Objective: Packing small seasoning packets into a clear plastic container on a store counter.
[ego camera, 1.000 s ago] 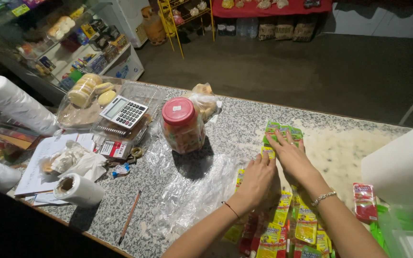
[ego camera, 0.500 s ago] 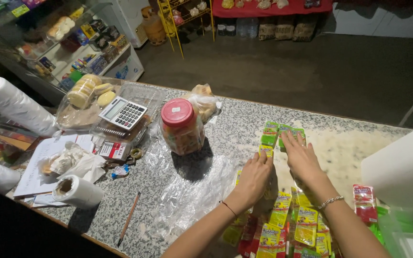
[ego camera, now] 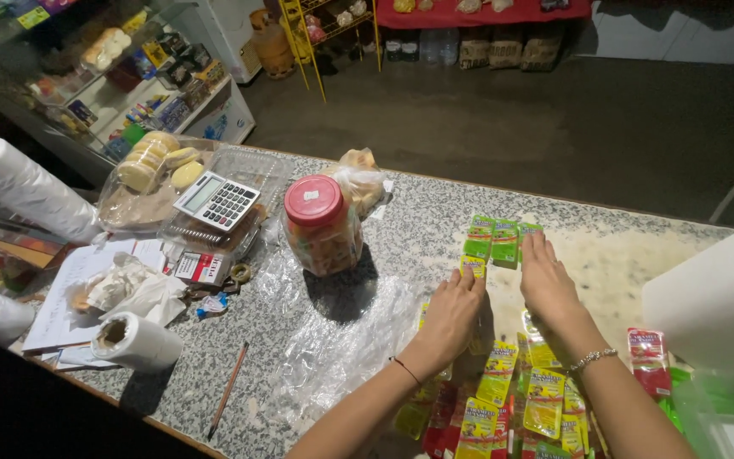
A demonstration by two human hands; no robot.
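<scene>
Sachets [ego camera: 503, 240], green and yellow, lie in a short row on the speckled stone surface [ego camera: 418, 212], at about 1 o'clock from the centre of the view. Both hands rest flat, fingers together, holding nothing: the left hand [ego camera: 454, 310] touches a yellow sachet just below the row, the right hand [ego camera: 547, 280] lies against the row's right end. More sachets [ego camera: 520, 399] crowd the surface under the wrists at 5 o'clock. A red-lidded jar [ego camera: 323, 225] stands at 10 o'clock from the hands, over clear plastic sheet [ego camera: 333, 340]. A calculator [ego camera: 217, 201] sits further left, a paper roll [ego camera: 133, 340] at 8 o'clock, a pencil [ego camera: 228, 389] beside it.
</scene>
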